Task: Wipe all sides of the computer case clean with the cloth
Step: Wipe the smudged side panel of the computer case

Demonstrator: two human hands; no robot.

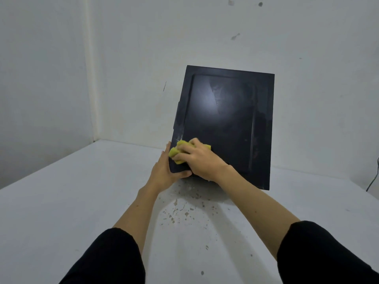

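Black rectangular metal computer case (225, 124) sits on the white table (61, 201), its broad side panel facing the camera, close to the white wall (143, 58). Left hand (164, 171) grips the case's near left corner, thumb curled over the panel's edge. Right hand (201, 158) presses a crumpled yellow cloth (176, 152) against the panel at that same corner, fingers curled over the cloth. Brownish specks (184, 212) on the table just below the case. Black sleeves on both forearms.
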